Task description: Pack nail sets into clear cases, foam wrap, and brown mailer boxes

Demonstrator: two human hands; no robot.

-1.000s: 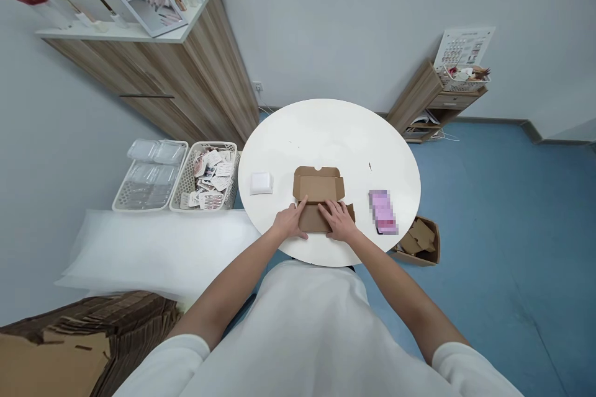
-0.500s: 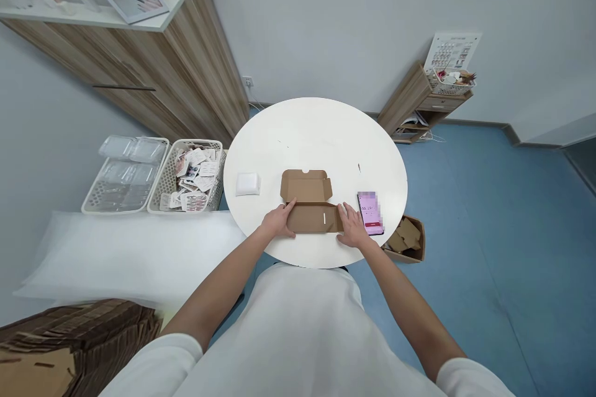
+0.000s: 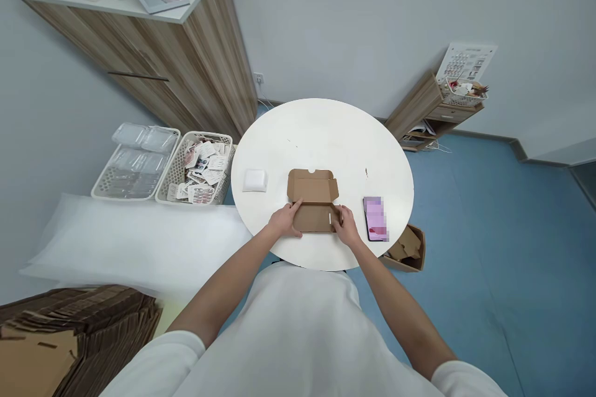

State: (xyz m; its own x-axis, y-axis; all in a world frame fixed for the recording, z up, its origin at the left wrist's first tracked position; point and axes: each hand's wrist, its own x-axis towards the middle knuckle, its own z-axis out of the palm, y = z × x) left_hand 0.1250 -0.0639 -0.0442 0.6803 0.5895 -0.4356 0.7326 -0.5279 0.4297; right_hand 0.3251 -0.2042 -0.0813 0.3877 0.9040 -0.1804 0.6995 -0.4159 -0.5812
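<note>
A brown cardboard box (image 3: 313, 218) lies on the white round table in front of me, its lid (image 3: 313, 188) folded open away from me. My left hand (image 3: 285, 221) grips the box's left end, thumb at the far corner and fingers at the near one. At the right end, my right hand (image 3: 347, 227) has its fingers curled over the end wall, thumb side reaching inside. A small white strip shows inside the box beside those fingers. Right of this hand lies a phone (image 3: 375, 219) with a pink screen, partly blurred out.
A small white packet (image 3: 254, 180) rests on the table's (image 3: 326, 130) left side. Left of the table stand a basket of printed cards (image 3: 200, 167) and a basket of clear plastic cases (image 3: 139, 161). An open carton (image 3: 410, 248) with cardboard pieces sits below right. Flattened cardboard (image 3: 84, 335) is stacked lower left.
My right hand has moved from flat outside the right end flap to curled over that end, which now stands up more. The left hand stays at the left end. The view has shifted slightly.
</note>
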